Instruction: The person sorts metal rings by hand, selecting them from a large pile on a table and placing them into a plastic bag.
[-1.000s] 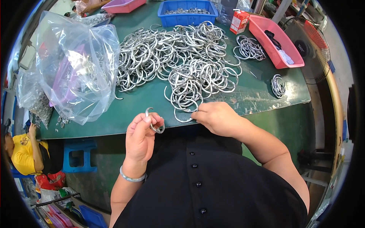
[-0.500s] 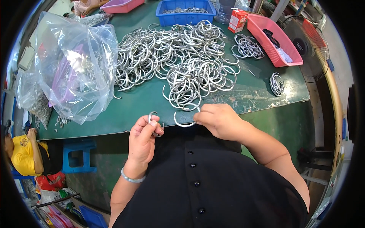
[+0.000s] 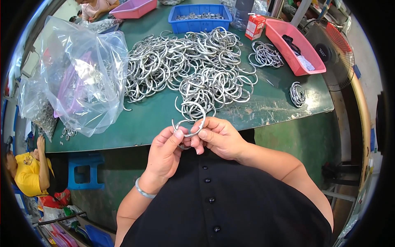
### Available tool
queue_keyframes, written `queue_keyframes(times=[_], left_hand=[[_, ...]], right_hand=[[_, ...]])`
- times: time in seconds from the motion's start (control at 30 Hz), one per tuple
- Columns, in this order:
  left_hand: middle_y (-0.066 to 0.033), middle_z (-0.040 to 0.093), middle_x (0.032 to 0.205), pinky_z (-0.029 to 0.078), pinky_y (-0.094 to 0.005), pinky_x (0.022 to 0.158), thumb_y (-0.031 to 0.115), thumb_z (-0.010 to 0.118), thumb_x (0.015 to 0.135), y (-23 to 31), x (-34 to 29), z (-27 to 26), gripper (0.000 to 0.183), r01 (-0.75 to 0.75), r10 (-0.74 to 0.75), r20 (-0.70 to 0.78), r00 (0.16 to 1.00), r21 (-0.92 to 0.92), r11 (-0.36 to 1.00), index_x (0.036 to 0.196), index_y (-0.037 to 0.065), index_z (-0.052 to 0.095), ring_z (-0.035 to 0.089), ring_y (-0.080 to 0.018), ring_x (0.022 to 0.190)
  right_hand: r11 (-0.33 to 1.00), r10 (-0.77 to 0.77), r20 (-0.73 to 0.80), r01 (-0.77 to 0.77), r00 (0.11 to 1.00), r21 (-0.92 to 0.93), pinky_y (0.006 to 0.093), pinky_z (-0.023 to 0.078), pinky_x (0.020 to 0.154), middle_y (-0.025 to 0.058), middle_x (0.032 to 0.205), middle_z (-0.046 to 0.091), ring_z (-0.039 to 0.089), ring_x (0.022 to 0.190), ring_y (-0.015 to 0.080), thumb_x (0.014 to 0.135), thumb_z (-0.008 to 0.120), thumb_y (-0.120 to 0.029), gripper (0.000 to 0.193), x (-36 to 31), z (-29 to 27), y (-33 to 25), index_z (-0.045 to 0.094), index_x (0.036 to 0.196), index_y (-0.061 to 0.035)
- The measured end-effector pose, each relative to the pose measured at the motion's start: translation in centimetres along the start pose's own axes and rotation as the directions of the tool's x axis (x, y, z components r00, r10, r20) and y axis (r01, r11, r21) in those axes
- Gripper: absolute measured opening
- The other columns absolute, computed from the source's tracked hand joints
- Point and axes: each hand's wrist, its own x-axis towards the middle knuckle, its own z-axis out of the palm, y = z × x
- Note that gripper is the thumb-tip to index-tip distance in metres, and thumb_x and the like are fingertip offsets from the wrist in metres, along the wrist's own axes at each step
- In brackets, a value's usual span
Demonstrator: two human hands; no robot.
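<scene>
My left hand is closed, thumb and fingers pinching an open metal ring that shows only in part. In my right hand, thumb and fingers grip a C-shaped silver metal ring. Both hands meet in front of my body, just off the table's near edge, and the two rings overlap between them. Whether the rings are hooked into each other, I cannot tell. Just beyond my hands lies a big heap of similar open rings, spreading left and back across the green table.
A clear plastic bag of metal parts stands at left. Farther back are a blue bin of small pieces, a red carton and a pink basket. Smaller ring bundles lie at right, near a fan. Two people sit at left.
My right hand has moved left with its ring, and my left hand slightly right, so the two rings now overlap. The person in yellow has raised an arm.
</scene>
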Motion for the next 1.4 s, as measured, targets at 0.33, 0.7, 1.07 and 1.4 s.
queue_keyframes(times=[0.33,0.7,1.07,1.4], left_hand=[[-0.0036,0.058,0.073,0.042,-0.0246,0.067,0.014,0.053,0.086,-0.2,0.3,-0.2,0.012,0.014,-0.017,-0.056,0.998,-0.063,0.998,0.084,0.004,0.059,0.053,-0.0116,0.069],[-0.0026,0.058,0.073,0.044,-0.0245,0.065,0.015,0.055,0.085,0.0,0.0,-0.2,0.011,-0.054,0.051,-0.100,0.994,-0.028,0.998,0.084,0.004,0.059,0.054,-0.0113,0.067],[-0.0055,0.058,0.079,0.041,-0.0281,0.076,0.014,0.050,0.087,0.8,-0.7,-0.5,0.013,-0.205,0.211,-0.144,0.967,0.052,0.977,0.080,0.005,0.055,0.053,-0.0141,0.075],[-0.0073,0.058,0.070,0.041,-0.0319,0.082,0.012,0.046,0.088,1.0,-0.7,-1.2,0.012,-0.182,0.167,-0.194,0.967,-0.060,0.982,0.082,0.005,0.054,0.057,-0.0186,0.082]], right_hand=[[0.992,0.026,-0.085,-0.036,0.996,-0.117,0.0204,0.045,0.059,0.0033,0.076,0.058,0.055,0.063,0.0085,0.089,0.047,-0.010,0.018,0.1,0.2,0.3,0.056,0.102,-0.0012],[0.992,0.065,-0.111,-0.076,0.992,-0.104,0.0207,0.046,0.058,0.0034,0.075,0.058,0.055,0.062,0.0089,0.089,0.048,-0.012,0.019,0.2,0.2,0.6,0.056,0.102,-0.0006],[0.171,-0.209,0.152,0.189,0.966,-0.967,0.0302,0.047,0.059,0.0093,0.078,0.061,0.059,0.066,0.0215,0.079,0.059,-0.011,0.018,-0.6,-1.3,0.0,0.059,0.094,-0.0021],[-0.452,-0.316,0.238,0.075,0.918,-0.889,0.0356,0.042,0.055,0.0068,0.067,0.047,0.052,0.063,0.0248,0.069,0.059,-0.006,0.010,0.2,-3.0,-0.5,0.057,0.079,-0.0059]])
